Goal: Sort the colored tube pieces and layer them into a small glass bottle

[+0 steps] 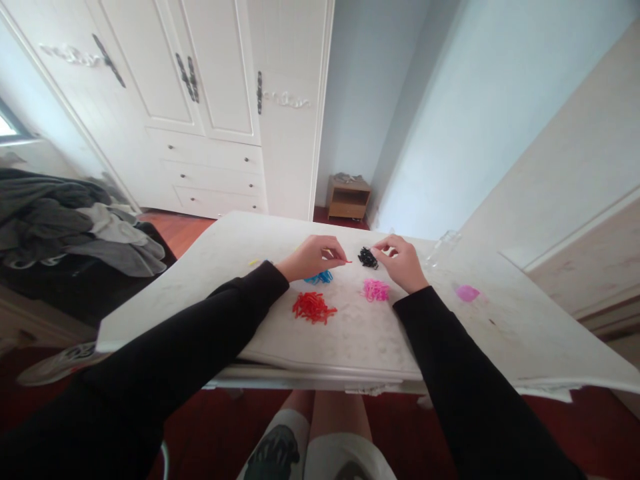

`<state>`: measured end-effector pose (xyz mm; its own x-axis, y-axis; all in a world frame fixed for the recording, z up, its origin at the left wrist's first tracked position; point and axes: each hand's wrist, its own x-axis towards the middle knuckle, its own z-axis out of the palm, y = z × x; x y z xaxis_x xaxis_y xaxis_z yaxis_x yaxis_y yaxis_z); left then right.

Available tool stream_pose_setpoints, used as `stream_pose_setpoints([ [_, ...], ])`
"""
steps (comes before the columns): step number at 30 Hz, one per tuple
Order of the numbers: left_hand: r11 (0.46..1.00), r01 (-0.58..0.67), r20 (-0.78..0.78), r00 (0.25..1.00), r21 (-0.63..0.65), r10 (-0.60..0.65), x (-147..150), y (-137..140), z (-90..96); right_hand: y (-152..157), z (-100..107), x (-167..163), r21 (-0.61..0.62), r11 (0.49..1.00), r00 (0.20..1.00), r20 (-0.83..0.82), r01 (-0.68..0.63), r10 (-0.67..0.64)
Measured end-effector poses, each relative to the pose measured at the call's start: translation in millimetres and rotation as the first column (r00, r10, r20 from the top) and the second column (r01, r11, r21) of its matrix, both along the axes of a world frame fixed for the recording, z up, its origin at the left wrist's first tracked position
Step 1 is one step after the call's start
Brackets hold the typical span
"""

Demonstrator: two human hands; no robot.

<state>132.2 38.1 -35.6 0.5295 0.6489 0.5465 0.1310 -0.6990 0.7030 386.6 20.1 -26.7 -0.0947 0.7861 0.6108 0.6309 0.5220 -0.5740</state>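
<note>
My left hand (pixel 316 257) pinches a small red rubber band (pixel 349 262) above the white table (pixel 270 333). Partly under that hand lies a pile of blue bands (pixel 320 277). At the edge of a heap of black bands (pixel 368 258), my right hand (pixel 400 260) has its thumb and fingertips closed together; whether a band is between them is too small to tell. Closer to me are a heap of red bands (pixel 313 308) and a heap of pink bands (pixel 376 290).
A clear glass bottle or jar (pixel 443 250) lies right of my right hand. Further right is a flat pink piece (pixel 467 293). A little yellow (pixel 254 263) shows left of my left wrist. Clothes (pixel 75 220) are heaped at the left, and a white wardrobe (pixel 210 100) stands behind.
</note>
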Motion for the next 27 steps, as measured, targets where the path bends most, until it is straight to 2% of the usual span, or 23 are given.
stream_pose_setpoints([
  [4, 0.979, 0.077, 0.039, 0.997, -0.19, -0.071, -8, 5, 2.1, 15, -11, 16, -0.007, 0.988, 0.988, -0.002, 0.151, -0.151],
  [9, 0.929, 0.178, 0.065, 0.984, -0.326, -0.166, -18, 8, 6.3, 19, -20, 18, -0.082, 0.98, 0.984, 0.031, 0.179, -0.177],
  [13, 0.865, 0.247, 0.042, 0.966, -0.437, -0.255, -25, 7, 10.3, 18, -23, 16, -0.105, 0.974, 0.98, 0.016, 0.198, -0.198],
  [22, 0.737, 0.347, -0.084, 0.875, -0.581, -0.478, -38, 6, 17.2, 19, -20, 17, -0.134, 0.965, 0.973, -0.008, 0.226, -0.229],
  [27, 0.696, 0.331, -0.128, 0.845, -0.637, -0.519, -40, 9, 14.4, 18, -19, 15, -0.142, 0.966, 0.976, -0.003, 0.217, -0.219],
])
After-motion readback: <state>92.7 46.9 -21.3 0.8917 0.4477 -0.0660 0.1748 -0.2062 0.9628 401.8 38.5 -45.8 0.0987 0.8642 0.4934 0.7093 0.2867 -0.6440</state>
